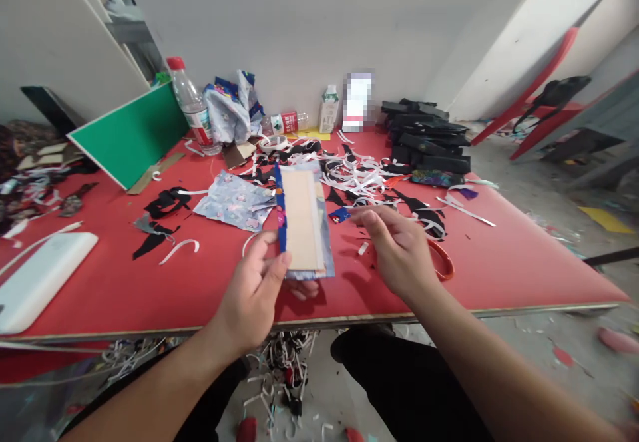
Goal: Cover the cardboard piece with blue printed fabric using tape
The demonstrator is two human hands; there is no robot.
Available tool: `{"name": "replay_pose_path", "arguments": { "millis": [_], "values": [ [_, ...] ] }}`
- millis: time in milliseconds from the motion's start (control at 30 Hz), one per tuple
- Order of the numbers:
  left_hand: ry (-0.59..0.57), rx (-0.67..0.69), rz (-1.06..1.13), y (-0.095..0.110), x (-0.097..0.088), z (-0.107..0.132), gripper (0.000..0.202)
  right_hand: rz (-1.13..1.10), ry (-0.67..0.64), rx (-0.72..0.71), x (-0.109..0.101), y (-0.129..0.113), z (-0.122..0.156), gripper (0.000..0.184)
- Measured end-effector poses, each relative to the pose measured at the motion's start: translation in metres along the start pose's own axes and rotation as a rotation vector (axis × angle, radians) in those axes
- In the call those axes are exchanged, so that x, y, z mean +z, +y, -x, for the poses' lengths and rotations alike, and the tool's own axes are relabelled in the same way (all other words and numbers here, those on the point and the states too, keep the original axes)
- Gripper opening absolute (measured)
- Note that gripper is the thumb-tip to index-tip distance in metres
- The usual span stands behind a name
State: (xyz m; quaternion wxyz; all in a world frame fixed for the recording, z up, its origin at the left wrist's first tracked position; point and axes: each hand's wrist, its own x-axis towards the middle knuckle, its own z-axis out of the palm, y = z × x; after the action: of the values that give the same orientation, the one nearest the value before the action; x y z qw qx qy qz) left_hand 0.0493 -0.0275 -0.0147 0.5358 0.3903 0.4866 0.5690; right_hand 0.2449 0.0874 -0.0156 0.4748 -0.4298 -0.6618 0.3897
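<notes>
Red covers the whole table (499,255), which stands against a pale wall and is strewn with offcuts. At its near edge the left hand (252,295) pinches a flat card panel (302,219) between thumb on top and fingers beneath, holding it lengthwise away from the body; the panel shows a bare tan face, a blue patterned fabric strip along its left side and patterned cloth showing at the right and bottom edges. The right hand (397,249) hovers just right of the panel, fingers loosely curled and pointing toward it, with nothing gripped that I can make out. Touching that hand's far side lies an orange ring (442,259), perhaps a scissor handle, though it is mostly hidden. By my reading, the work in hand is wrapping cloth round the card, with one long edge turned over and the other not yet folded; the next move seems to call for the free hand to press the loose right margin down squarely while the left keeps the panel from shifting. Just beyond the panel a sheet of pale floral fabric (232,202) lies flat, with white paper strips (357,176) and black scraps (164,202) scattered toward the middle. Toward the far right corner sits a stack of black pieces (429,139); along the far edge stand a water bottle (192,106), a small carton (328,109) and a green board (130,136), and a white tray (40,279) rests at the near left corner.
</notes>
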Motion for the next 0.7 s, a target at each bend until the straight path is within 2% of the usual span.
{"name": "replay_pose_path", "arguments": {
  "millis": [100,133,200,267,367,467,533,600,700],
  "values": [
    [-0.084,-0.098,-0.128,-0.003,0.007,0.010,0.054,-0.491,-0.190,0.323,0.013,-0.009,0.005,0.048],
    [-0.088,-0.117,-0.154,-0.004,0.009,0.012,0.055,-0.574,-0.235,0.393,0.017,-0.012,0.007,0.043],
    [-0.069,-0.121,-0.197,-0.004,0.012,0.014,0.048,-0.661,-0.233,0.446,0.023,-0.017,0.010,0.035],
    [-0.073,-0.102,-0.268,-0.004,0.012,0.014,0.039,-0.696,-0.177,0.439,0.025,-0.019,0.012,0.031],
    [-0.135,-0.084,-0.415,-0.003,0.010,0.012,0.051,-0.740,-0.118,0.419,0.022,-0.018,0.011,0.029],
    [-0.182,-0.062,-0.411,-0.004,0.007,0.011,0.054,-0.731,-0.172,0.419,0.020,-0.020,0.013,0.028],
    [-0.149,-0.012,-0.291,-0.006,0.005,0.011,0.052,-0.657,-0.248,0.391,0.021,-0.022,0.019,0.031],
    [-0.062,0.055,-0.178,-0.007,0.006,0.011,0.047,-0.558,-0.303,0.323,0.026,-0.025,0.029,0.033],
    [0.022,0.115,-0.144,-0.007,0.010,0.011,0.039,-0.504,-0.356,0.232,0.036,-0.029,0.043,0.030]
  ]
}}
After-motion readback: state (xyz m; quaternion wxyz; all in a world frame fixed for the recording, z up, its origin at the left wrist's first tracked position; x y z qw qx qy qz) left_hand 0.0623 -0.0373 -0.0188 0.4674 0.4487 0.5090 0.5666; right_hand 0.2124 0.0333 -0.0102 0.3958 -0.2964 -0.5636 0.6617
